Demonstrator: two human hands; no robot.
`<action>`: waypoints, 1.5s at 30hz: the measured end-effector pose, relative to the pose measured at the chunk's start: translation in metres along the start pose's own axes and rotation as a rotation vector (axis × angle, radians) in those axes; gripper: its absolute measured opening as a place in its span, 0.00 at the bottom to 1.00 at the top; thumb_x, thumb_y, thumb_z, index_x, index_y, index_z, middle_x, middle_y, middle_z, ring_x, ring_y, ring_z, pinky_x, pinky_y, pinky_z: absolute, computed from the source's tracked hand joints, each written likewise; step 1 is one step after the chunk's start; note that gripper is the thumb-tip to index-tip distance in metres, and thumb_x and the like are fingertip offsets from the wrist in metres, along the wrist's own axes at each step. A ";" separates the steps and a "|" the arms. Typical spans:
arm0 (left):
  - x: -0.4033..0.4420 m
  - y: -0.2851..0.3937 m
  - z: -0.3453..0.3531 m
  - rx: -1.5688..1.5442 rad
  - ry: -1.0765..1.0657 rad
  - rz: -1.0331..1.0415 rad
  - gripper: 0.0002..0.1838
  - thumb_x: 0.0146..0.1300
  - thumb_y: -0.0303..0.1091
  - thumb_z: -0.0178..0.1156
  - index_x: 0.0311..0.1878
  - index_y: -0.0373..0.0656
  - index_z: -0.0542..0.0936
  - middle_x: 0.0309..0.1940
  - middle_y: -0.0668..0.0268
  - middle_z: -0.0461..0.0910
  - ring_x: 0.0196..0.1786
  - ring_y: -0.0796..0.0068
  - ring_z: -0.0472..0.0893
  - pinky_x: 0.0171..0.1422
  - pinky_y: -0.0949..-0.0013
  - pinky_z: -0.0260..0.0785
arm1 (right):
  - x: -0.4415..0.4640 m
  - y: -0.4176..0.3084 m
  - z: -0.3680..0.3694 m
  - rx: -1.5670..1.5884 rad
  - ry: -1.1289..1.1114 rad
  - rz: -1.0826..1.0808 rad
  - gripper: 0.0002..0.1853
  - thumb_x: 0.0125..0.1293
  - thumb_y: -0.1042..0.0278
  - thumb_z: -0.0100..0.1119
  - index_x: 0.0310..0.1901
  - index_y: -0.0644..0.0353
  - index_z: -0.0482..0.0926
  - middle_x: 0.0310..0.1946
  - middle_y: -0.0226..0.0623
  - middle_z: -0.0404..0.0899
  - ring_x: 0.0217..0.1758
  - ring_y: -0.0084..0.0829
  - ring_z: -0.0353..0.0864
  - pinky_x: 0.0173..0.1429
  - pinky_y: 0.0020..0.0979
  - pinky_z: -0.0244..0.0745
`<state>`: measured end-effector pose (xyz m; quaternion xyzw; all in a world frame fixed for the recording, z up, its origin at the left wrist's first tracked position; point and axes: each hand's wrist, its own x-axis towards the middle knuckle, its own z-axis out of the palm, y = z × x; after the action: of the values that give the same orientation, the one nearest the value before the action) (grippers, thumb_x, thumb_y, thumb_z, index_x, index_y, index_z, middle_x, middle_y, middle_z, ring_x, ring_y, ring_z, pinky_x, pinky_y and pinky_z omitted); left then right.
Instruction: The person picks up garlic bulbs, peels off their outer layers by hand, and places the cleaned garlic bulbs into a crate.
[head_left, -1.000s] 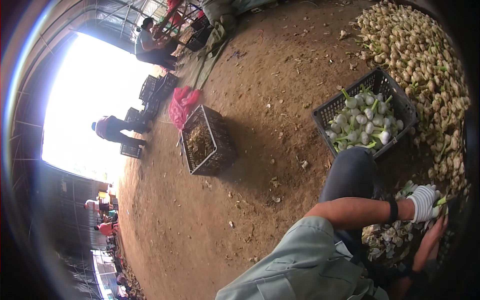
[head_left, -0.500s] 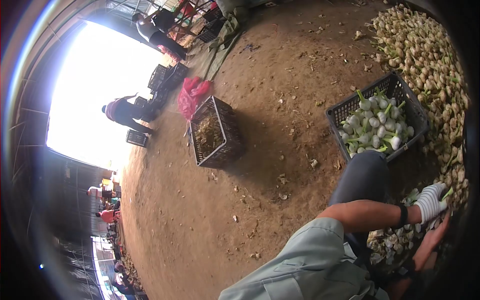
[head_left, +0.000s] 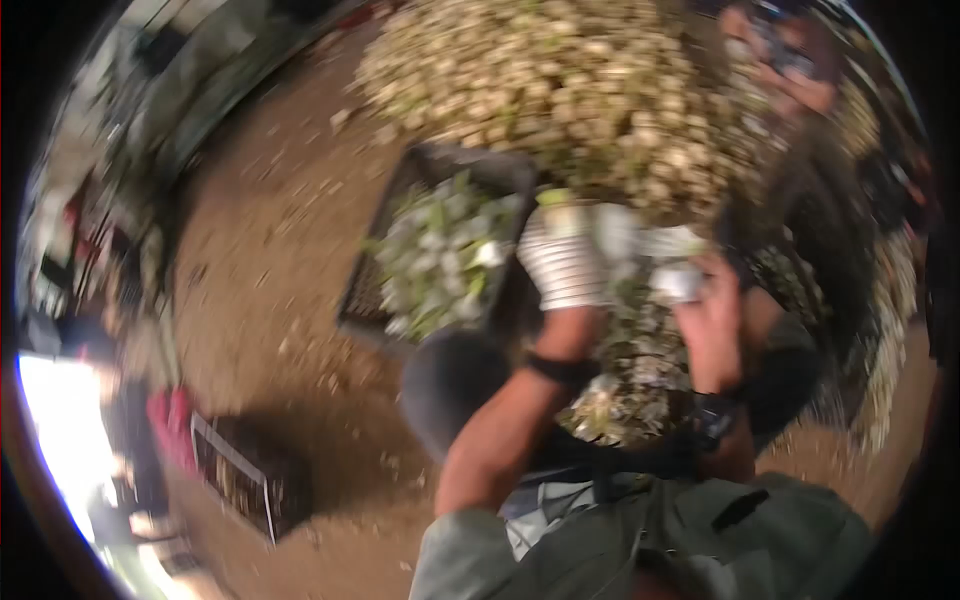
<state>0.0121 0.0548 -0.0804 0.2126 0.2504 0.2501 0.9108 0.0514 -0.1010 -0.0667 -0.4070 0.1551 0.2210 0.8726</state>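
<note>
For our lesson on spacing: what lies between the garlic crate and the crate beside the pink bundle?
In the head view, brown dirt floor scattered with small scraps.

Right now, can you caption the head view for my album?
Gloved left hand beside bare right hand holding white garlic.

Cannot separate the fingers of the gloved left hand [head_left: 562, 264], smeared, or identify the green piece [head_left: 558, 198] at its tips. Can see the garlic bulb [head_left: 677, 283] in the right hand [head_left: 711, 310] only blurred. Cannot follow the garlic heap [head_left: 560, 80] past the top edge, or the crate [head_left: 470, 159] behind the knee [head_left: 452, 385].
</note>
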 end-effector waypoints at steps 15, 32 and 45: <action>-0.027 0.005 0.035 0.116 -0.034 -0.076 0.14 0.68 0.47 0.55 0.41 0.45 0.76 0.38 0.67 0.78 0.38 0.73 0.80 0.41 0.67 0.78 | -0.033 -0.025 -0.002 0.058 -0.248 -0.006 0.14 0.72 0.51 0.53 0.38 0.52 0.75 0.28 0.26 0.73 0.25 0.23 0.70 0.35 0.32 0.69; -0.008 0.012 0.004 -0.021 -0.115 -0.047 0.18 0.69 0.53 0.53 0.45 0.47 0.77 0.41 0.67 0.81 0.45 0.68 0.81 0.51 0.60 0.76 | -0.024 0.007 -0.081 -1.825 -0.823 -0.085 0.27 0.71 0.49 0.51 0.55 0.68 0.73 0.36 0.49 0.82 0.40 0.34 0.82 0.45 0.34 0.76; -0.042 -0.002 0.015 0.753 -0.666 0.221 0.21 0.67 0.45 0.53 0.50 0.34 0.77 0.42 0.62 0.81 0.42 0.77 0.78 0.49 0.72 0.71 | -0.042 -0.033 0.016 -0.993 -0.413 -0.007 0.26 0.66 0.55 0.55 0.55 0.70 0.71 0.33 0.41 0.83 0.19 0.21 0.74 0.23 0.25 0.69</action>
<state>-0.0100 0.0256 -0.0549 0.6191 -0.0043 0.1564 0.7696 0.0333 -0.1179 -0.0166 -0.7192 -0.1443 0.3403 0.5884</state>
